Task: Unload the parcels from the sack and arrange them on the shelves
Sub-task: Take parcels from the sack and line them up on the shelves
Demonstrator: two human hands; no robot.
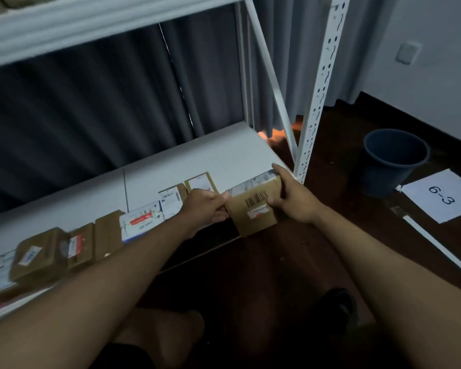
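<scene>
Hands: left hand [207, 206], right hand [293, 198] grip rectangular cardboard parcel [253, 206] | smooth white shelf [224, 155]

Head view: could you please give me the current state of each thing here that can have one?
Cardboard parcel: held by both hands at the shelf's front edge, barcode label facing up.
Left hand: grips the parcel's left side.
Right hand: grips the parcel's right side.
Lower shelf: carries a row of parcels along its front.
Blue bin: upright on the floor, contents not visible.
Paper sheet: flat on the floor, reads 6-3.
</scene>
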